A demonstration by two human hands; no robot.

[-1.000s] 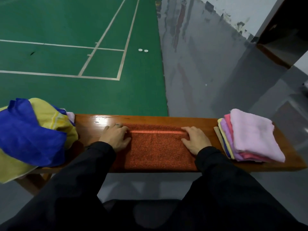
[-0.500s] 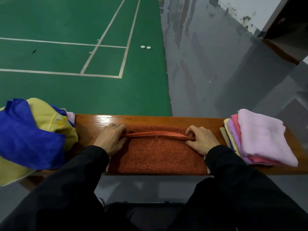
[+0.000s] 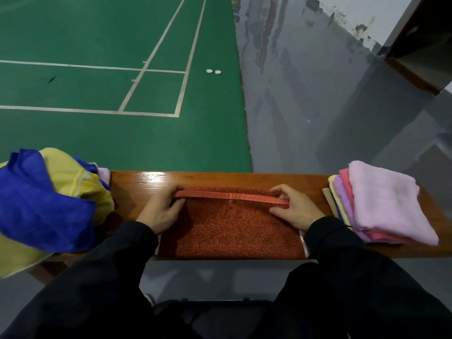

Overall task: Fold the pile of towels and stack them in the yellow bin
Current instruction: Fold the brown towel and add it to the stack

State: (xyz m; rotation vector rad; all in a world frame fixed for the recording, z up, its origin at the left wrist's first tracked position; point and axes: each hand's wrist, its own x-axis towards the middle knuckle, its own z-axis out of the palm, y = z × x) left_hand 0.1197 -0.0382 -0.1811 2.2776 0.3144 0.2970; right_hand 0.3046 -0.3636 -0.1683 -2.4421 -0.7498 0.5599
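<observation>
Both hands, left (image 3: pixel 161 209) and right (image 3: pixel 294 208), pinch the far hem of an orange towel (image 3: pixel 230 228) on the wooden counter (image 3: pixel 146 178). Folded pastel towels (image 3: pixel 384 204) sit right of it, an unfolded pile (image 3: pixel 46 201) left.

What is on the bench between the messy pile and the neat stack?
In the head view, the orange towel lies there on the bench, with the left hand and right hand pinching its far edge.

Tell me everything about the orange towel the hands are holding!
The orange towel is fuzzy terry cloth with a smooth, lighter orange band along its far edge. It lies folded flat on the wooden bench, between the messy pile and the neat stack. The left hand and right hand pinch that banded edge, lifting it slightly.
</observation>
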